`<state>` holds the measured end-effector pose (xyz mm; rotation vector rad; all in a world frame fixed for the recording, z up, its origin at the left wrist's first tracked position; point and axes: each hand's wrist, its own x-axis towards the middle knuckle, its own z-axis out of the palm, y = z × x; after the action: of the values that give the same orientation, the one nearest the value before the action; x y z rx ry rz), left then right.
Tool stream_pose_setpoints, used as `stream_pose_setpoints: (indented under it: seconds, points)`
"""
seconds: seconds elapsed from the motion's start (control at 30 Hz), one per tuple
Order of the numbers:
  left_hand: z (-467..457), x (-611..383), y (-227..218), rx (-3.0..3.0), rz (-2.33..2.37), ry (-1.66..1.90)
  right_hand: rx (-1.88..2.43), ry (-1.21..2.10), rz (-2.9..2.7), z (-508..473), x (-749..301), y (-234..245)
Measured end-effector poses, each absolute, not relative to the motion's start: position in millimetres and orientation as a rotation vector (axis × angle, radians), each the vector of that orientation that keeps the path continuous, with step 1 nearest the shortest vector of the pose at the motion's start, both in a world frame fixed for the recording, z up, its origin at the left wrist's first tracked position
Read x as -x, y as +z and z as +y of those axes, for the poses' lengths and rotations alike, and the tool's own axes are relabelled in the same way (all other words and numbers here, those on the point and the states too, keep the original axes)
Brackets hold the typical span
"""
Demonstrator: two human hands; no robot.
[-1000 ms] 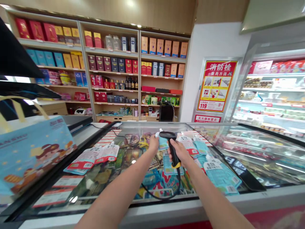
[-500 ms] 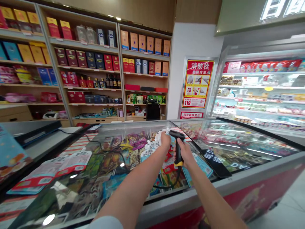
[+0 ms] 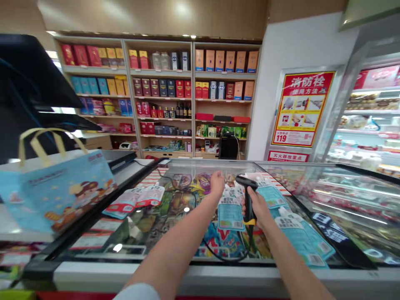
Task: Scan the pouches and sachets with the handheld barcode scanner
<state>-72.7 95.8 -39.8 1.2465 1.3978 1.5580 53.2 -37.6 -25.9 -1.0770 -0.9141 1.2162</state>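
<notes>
My right hand (image 3: 256,206) is wrapped round the grip of a black and yellow barcode scanner (image 3: 249,204), held upright above the glass freezer lid. A dark cable loops down from its base. My left hand (image 3: 218,183) hovers over the lid to the scanner's left, fingers curled in, with nothing visible in them. Just below and between the hands lies a blue spouted pouch (image 3: 230,216) with a white top. More blue pouches (image 3: 304,237) lie on the lid right of my right hand. Red and white spouted pouches (image 3: 136,201) lie to the left.
A blue paper bag (image 3: 62,187) with yellow handles stands at the left, below a dark monitor (image 3: 31,79). A black strip (image 3: 340,239) with white lettering lies along the lid's right part. Shelves of boxes (image 3: 162,87) and a red fire-hydrant sign (image 3: 303,108) are behind.
The view has turned left, bringing the paper bag and monitor in. My left hand has come away from the white-topped pouches toward the left. My right hand keeps hold of the barcode scanner.
</notes>
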Motion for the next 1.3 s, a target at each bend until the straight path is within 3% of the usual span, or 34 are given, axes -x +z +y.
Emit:
stream_pose_setpoints:
  seconds: [0.23, 0.4, 0.7, 0.93, 1.07, 1.2, 1.3]
  points:
    - [65, 232, -30, -1.545, 2.020, 1.383, 1.018, 1.353, -1.067, -25, 25, -26]
    - [39, 324, -22, -1.539, 2.604, 0.788, 1.074, 1.448, -1.179, -14, 75, -20]
    - [38, 369, -41, -1.535, 2.699, 0.488, 1.088, 1.511, -1.230, -10, 114, -29]
    - [41, 363, -37, -1.565, 2.587, 0.728, 1.142, 1.467, -1.278, -15, 108, -43]
    - [47, 364, -39, -1.593, 2.228, 1.100, 1.122, 1.470, -1.329, -18, 108, -43]
    - [57, 358, -51, -1.279, 1.703, 1.609, 1.007, 1.535, -1.284, -20, 109, -42]
    - [65, 350, -63, -1.104, 1.415, 1.795, 0.964, 1.570, -1.335, -22, 109, -42]
